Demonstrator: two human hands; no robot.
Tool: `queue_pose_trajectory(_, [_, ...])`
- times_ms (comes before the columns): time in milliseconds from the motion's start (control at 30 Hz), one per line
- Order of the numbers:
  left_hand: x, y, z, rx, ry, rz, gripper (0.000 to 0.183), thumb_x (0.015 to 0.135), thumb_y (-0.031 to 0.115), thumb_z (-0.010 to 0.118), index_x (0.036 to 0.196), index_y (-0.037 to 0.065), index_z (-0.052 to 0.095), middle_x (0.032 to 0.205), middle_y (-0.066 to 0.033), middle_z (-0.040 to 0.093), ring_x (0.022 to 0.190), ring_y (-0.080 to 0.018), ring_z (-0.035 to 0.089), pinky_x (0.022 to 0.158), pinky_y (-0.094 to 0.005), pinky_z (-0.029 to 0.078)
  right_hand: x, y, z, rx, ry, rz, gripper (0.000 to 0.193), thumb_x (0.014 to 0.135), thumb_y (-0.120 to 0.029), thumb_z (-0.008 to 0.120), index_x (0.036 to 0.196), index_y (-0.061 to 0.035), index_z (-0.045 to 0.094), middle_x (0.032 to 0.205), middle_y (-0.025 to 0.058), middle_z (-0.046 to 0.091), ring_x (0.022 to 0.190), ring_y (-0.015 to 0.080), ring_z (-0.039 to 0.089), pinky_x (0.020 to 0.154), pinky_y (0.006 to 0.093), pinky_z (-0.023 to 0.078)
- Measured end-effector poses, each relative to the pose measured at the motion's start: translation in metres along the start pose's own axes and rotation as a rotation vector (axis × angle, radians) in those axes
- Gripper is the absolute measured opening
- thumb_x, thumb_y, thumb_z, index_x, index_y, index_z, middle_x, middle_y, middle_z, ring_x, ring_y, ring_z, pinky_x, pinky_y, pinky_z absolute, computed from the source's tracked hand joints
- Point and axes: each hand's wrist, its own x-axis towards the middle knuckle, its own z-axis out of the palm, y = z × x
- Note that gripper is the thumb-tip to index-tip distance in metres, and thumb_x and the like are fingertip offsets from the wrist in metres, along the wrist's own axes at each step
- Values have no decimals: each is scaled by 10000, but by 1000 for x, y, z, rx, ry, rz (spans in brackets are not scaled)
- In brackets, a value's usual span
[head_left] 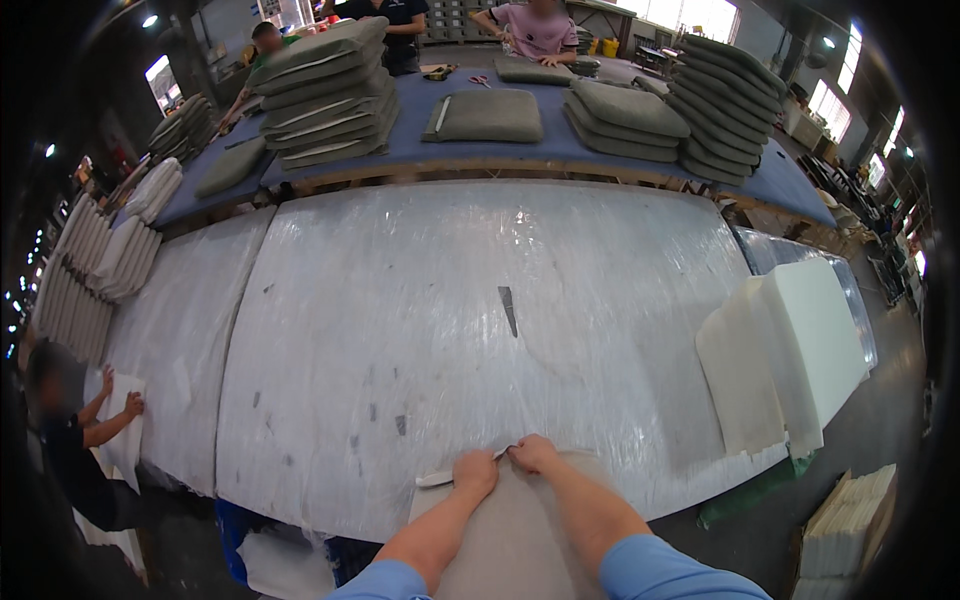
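Observation:
A light grey-beige piece of cloth (515, 535) hangs over the near edge of the plastic-covered table toward me. My left hand (475, 473) is closed on its upper edge, where a narrow strip is folded over to the left. Close beside it on the right, my right hand (533, 454) pinches the same edge, with the fingers pressed together. A small dark spot shows at the edge between the two hands; I cannot make out what it is.
White foam slabs with cloth (740, 370) lie at the table's right end. Beyond, a blue table (405, 150) carries stacks of grey cushions (325, 95). A co-worker (75, 440) handles white cloth at left; others stand behind. Stacked sheets (845, 530) stand lower right.

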Motion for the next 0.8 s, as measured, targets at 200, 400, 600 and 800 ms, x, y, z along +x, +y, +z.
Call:
queue_pose_trajectory(200, [19, -16, 4, -101, 40, -64, 377, 1045, 372, 486, 1030, 79, 723, 1053, -221, 738, 999, -445, 702, 857, -558, 533, 0, -21, 47, 104, 405, 38, 396, 1024, -402, 567, 987, -45, 735, 1029, 213, 743, 1011, 448, 689, 890, 535, 521])
queue_pose_trajectory(400, [34, -15, 14, -151, -77, -104, 432, 1060, 440, 447, 1038, 103, 716, 1043, -212, 739, 967, -451, 699, 837, -562, 527, 16, -11, 51, 151, 507, 8, 374, 1015, -390, 588, 911, -52, 710, 911, 228, 721, 899, 465, 680, 795, 548, 510])
queue_pose_trajectory(600, [30, -18, 14, -178, -40, -90, 450, 1055, 487, 444, 1048, 124, 711, 1030, -185, 743, 952, -435, 702, 824, -558, 526, 14, -12, 50, 186, 511, -18, 387, 1002, -404, 608, 899, -43, 705, 913, 232, 718, 903, 460, 681, 794, 543, 512])
queue_pose_trajectory(800, [9, -20, -16, -231, -33, 23, 467, 1037, 525, 482, 1049, 126, 724, 1081, -174, 745, 1038, -418, 690, 869, -534, 527, 10, 6, 30, 5, 410, -240, 379, 996, -396, 605, 991, -41, 739, 991, 225, 737, 952, 425, 702, 848, 506, 539])
